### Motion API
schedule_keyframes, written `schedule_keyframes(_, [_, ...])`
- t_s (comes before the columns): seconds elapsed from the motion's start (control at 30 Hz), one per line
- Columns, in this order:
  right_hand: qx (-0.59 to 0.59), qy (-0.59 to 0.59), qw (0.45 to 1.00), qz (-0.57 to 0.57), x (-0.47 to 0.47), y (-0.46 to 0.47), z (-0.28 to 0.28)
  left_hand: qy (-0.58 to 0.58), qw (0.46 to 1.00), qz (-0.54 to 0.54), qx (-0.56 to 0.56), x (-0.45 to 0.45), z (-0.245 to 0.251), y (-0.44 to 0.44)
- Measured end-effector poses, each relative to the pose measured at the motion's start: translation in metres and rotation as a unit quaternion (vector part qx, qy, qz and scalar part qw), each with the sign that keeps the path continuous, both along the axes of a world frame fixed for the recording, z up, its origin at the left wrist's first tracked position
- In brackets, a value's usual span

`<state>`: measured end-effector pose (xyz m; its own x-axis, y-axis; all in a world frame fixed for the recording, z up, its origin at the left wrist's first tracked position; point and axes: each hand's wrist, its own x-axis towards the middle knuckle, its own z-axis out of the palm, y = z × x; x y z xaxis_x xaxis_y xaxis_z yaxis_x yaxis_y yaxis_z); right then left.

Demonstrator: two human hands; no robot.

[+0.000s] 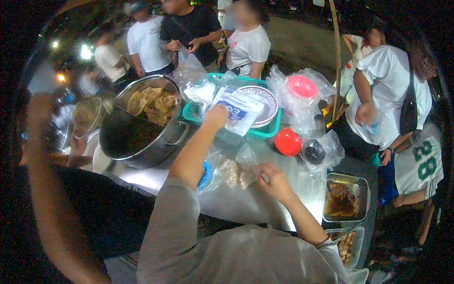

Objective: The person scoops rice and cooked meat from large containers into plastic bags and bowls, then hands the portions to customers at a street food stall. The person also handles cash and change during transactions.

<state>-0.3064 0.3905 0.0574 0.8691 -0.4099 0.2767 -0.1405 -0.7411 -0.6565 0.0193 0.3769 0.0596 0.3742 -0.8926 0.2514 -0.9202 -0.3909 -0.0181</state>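
Observation:
My left hand [217, 117] reaches forward to a white plastic bag pack with blue print [244, 110], its fingers at the pack's left edge. The pack lies over a patterned plate [267, 106] in a green plastic basket [271, 133]. Whether the fingers grip it cannot be made out. Nearer to me, my right hand [276, 181] is held over the metal table [262, 209], fingers apart and curled, with nothing seen in it. Just left of it lie two clear plastic bags of pale food [230, 173] [244, 175]. A blue round item [204, 175] is partly behind my left forearm.
A large metal pot [142, 142] with food pieces stands at left, beside a co-worker's arm. Red [288, 142], pink [302, 87] and black [314, 151] bowls sit among clear bags at right. Food tubs [346, 198] line the right side. Several people stand around the table.

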Motion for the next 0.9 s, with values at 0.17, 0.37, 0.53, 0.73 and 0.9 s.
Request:
schedule_keyframes(0.17, [0.008, -0.025, 1.000, 0.005, -0.009, 0.003, 0.005, -0.075, 0.997, -0.010, 0.027, -0.012, 0.021, 0.003])
schedule_keyframes(0.37, [0.010, -0.046, 0.998, -0.041, -0.025, -0.002, 0.007, 0.239, 0.941, 0.015, -0.240, 0.007, 0.071, 0.016])
schedule_keyframes(0.53, [0.079, -0.003, 0.996, -0.029, -0.027, -0.002, 0.008, 0.208, 0.926, -0.033, -0.313, 0.011, 0.099, 0.018])
schedule_keyframes(0.73, [0.079, -0.022, 0.997, -0.002, -0.017, 0.004, 0.012, 0.173, 0.885, -0.021, -0.432, -0.004, 0.139, 0.016])
schedule_keyframes(0.9, [0.030, -0.109, 0.991, -0.073, -0.008, -0.010, 0.022, 0.290, 0.813, 0.041, -0.503, -0.028, 0.181, 0.026])
